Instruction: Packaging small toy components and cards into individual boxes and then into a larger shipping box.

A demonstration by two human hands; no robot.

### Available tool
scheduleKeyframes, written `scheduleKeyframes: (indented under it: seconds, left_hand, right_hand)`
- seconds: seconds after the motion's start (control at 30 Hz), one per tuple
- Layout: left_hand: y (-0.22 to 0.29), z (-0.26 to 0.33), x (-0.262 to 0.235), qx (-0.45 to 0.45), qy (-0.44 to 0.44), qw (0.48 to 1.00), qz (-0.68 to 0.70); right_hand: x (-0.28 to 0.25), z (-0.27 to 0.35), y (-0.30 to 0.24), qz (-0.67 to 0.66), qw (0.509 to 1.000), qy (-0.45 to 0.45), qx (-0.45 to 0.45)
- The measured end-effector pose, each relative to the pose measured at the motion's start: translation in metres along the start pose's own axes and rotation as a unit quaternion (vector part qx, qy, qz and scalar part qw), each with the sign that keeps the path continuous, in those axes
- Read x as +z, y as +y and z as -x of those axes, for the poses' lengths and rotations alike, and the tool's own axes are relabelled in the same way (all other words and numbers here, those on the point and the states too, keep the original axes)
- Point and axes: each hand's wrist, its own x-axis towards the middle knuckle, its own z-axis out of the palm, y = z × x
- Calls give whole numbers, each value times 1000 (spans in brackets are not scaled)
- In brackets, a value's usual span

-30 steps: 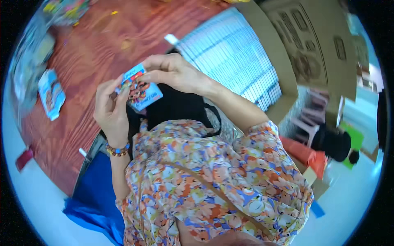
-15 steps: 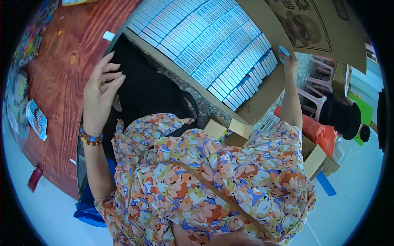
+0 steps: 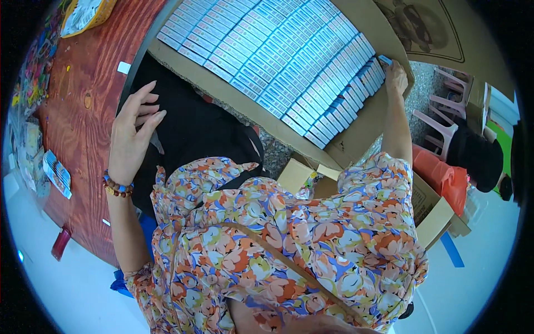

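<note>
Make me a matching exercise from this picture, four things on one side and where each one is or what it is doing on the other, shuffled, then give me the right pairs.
Things:
1. right hand
2. left hand
3. bead bracelet
4. small blue boxes

Places or states:
A. packed in rows inside the big cardboard carton
B. around the left wrist
C. raised, fingers spread, holding nothing
D. at the far corner of the rows, on a small blue box

Pairs: 1-D, 2-C, 3-B, 4-A

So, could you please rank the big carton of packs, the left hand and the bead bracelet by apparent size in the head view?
1. big carton of packs
2. left hand
3. bead bracelet
</note>
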Motion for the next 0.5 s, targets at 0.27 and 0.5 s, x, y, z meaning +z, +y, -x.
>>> scheduleKeyframes:
  seconds: [0.27, 0.5]
  left_hand:
    - [-7, 7, 3, 2, -1, 1000, -14]
    - [-4, 0, 5, 10, -6, 1000, -6]
  right_hand:
    - [-4, -17, -17, 14, 998, -63, 1]
    - [-9, -24, 0, 10, 996, -86, 7]
